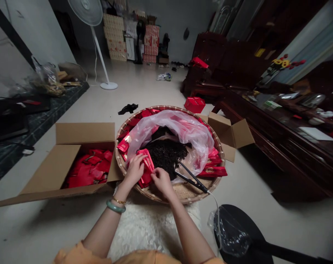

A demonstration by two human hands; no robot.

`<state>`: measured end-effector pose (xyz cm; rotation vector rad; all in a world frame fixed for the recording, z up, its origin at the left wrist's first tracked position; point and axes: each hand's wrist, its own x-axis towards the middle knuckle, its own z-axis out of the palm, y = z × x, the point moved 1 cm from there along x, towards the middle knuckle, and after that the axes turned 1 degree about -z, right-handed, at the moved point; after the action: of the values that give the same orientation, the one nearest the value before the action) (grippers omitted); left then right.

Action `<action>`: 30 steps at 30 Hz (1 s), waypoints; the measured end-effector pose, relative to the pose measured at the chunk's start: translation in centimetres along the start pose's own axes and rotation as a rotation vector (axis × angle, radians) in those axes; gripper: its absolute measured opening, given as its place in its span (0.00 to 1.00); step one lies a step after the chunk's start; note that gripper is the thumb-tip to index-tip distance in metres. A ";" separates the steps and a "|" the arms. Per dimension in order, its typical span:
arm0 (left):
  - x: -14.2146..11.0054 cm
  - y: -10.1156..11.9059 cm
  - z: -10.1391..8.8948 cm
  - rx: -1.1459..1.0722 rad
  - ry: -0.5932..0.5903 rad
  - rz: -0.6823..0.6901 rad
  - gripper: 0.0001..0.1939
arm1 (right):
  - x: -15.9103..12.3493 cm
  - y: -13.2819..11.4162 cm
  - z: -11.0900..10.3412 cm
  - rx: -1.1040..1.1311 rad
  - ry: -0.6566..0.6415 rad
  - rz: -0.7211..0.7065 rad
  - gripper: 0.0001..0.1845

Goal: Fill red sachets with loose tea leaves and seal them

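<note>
The left hand [134,170] and right hand [162,182] pinch a red packet [147,165] above the bamboo tray [188,194], just beside dark tea [166,156] on a translucent bag [182,128]. Tongs [191,178] lie to the right.

Looks like a home living rm: dark carved wood sofa [210,62], long dark wood cabinet w/ glass top [267,124], white pedestal fan [100,55] on pale smooth floor [139,88], stacked printed cardboard cartons [115,36] by far wall.
</note>
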<state>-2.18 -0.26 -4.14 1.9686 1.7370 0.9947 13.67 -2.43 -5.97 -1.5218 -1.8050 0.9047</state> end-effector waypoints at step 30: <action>-3.4 5.3 2.3 -0.390 -0.073 -0.225 0.13 | -1.5 -1.5 -6.1 -0.154 0.634 -0.224 0.08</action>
<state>3.23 -4.15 -3.21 1.5136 1.5437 1.0703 18.01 -3.39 -1.22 -1.4429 -1.5441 0.1415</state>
